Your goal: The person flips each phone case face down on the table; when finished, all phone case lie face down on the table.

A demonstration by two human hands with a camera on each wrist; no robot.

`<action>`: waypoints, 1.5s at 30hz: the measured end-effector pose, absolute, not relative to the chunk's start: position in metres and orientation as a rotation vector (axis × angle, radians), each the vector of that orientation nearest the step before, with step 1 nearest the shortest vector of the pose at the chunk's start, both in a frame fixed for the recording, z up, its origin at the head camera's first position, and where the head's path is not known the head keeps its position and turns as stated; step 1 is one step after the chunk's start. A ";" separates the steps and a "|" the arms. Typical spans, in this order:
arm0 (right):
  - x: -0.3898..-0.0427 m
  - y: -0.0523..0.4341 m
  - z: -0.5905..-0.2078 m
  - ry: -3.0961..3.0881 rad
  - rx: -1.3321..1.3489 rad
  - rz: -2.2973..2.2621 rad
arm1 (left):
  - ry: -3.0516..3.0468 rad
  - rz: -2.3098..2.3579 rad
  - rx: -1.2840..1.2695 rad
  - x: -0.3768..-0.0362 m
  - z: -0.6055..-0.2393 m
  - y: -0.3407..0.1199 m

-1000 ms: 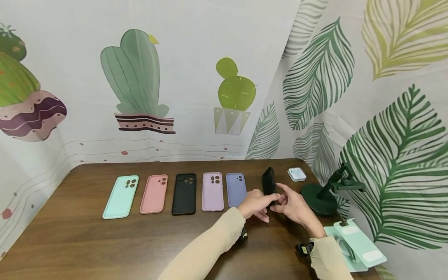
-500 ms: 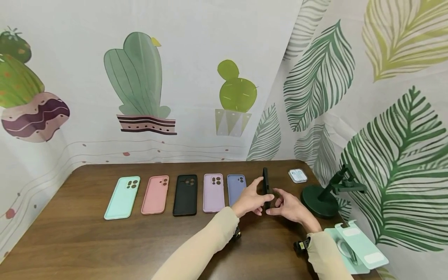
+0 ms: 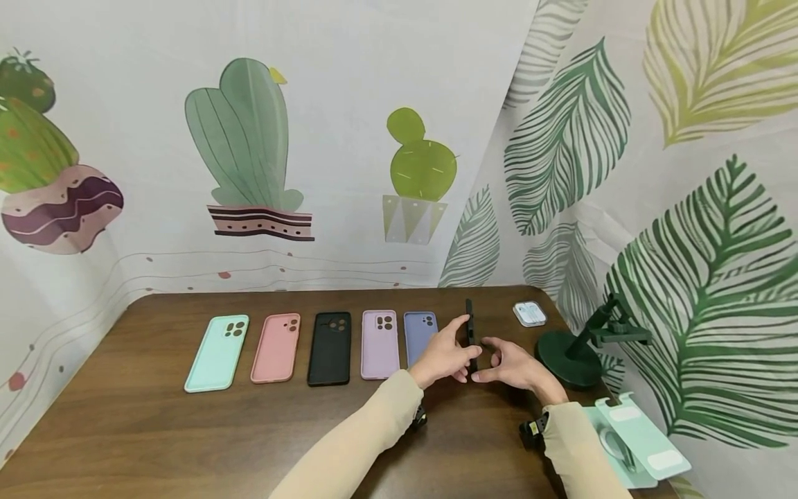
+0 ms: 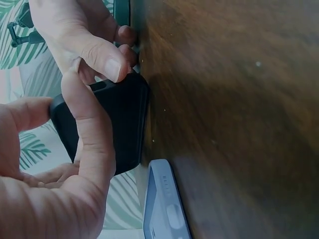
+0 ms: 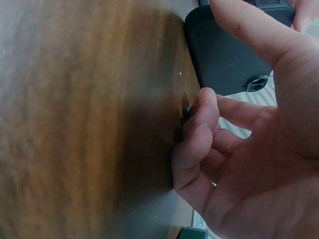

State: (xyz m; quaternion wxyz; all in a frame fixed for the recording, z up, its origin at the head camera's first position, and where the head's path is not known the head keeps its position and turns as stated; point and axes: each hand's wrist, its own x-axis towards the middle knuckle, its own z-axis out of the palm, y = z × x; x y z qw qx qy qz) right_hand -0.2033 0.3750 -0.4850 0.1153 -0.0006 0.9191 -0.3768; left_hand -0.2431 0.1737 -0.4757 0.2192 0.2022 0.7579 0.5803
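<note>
A black phone case stands on its long edge on the table, its narrow side facing up in the head view. My left hand grips it from the left, with thumb and fingers spread across it. At its near end is my right hand, pinching the corner with the thumb and curled fingers. The left wrist view shows the right thumb on the end of the black case. In the right wrist view a round ring shows on its broad face. A blue phone case lies just left, partly hidden by the left hand.
Left of the blue case lie a lilac, a black, a pink and a mint case. Right are a small clear box, a dark green stand and a mint folding stand.
The black case has turned from showing its broad face to nearly edge-on and shifted slightly left. My left hand has moved from its near end to its left side; the right hand followed slightly.
</note>
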 end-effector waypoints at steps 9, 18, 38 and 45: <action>-0.201 0.376 -0.485 2.697 -0.004 -1.145 | 2.130 1.610 0.529 -0.240 -0.475 0.178; -0.199 0.381 -0.485 2.706 0.010 -1.168 | 2.139 1.619 0.500 -0.239 -0.479 0.181; -0.200 0.393 -0.490 2.641 0.111 -1.336 | 2.167 1.497 0.405 -0.233 -0.486 0.197; -0.199 0.396 -0.492 2.653 0.138 -1.368 | 2.139 1.465 0.351 -0.231 -0.488 0.203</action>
